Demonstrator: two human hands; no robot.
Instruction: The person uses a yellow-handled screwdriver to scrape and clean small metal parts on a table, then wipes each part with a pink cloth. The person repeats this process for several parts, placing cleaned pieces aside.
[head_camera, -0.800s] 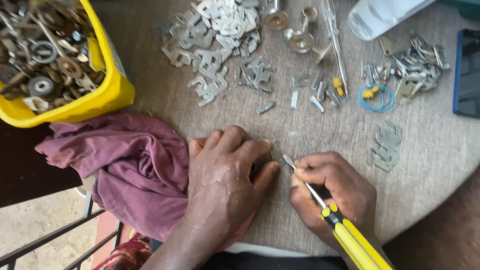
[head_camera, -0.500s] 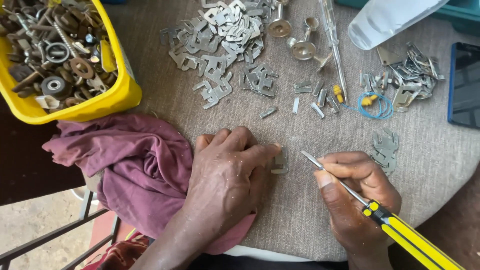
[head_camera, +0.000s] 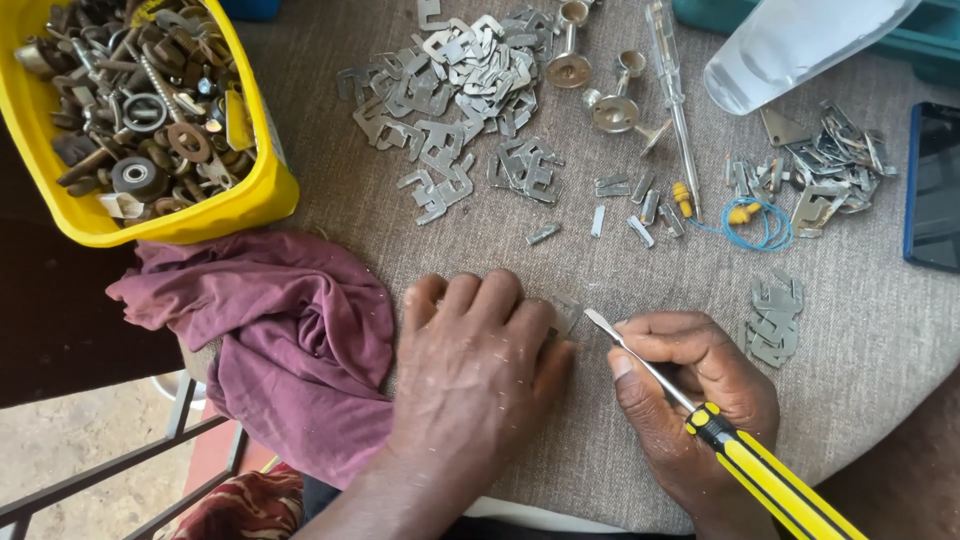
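Note:
My left hand (head_camera: 470, 370) lies palm down on the grey cloth-covered table (head_camera: 880, 330), its fingers pressing a small flat metal plate (head_camera: 566, 312) that shows only at its edge. My right hand (head_camera: 695, 395) grips a yellow-and-black-handled screwdriver (head_camera: 745, 462). The flat tip of the screwdriver points up and left, a little apart from the plate's right side.
A yellow tub (head_camera: 150, 110) of mixed metal parts stands at the upper left. A maroon rag (head_camera: 285, 340) lies left of my left hand. Piles of flat metal clips (head_camera: 450, 100), a clear-handled screwdriver (head_camera: 672, 90), a blue wire loop (head_camera: 760, 225) and a phone (head_camera: 935, 185) lie beyond.
My right hand and the screwdriver shifted right then back toward the plate. My left hand stays pressed on the plate.

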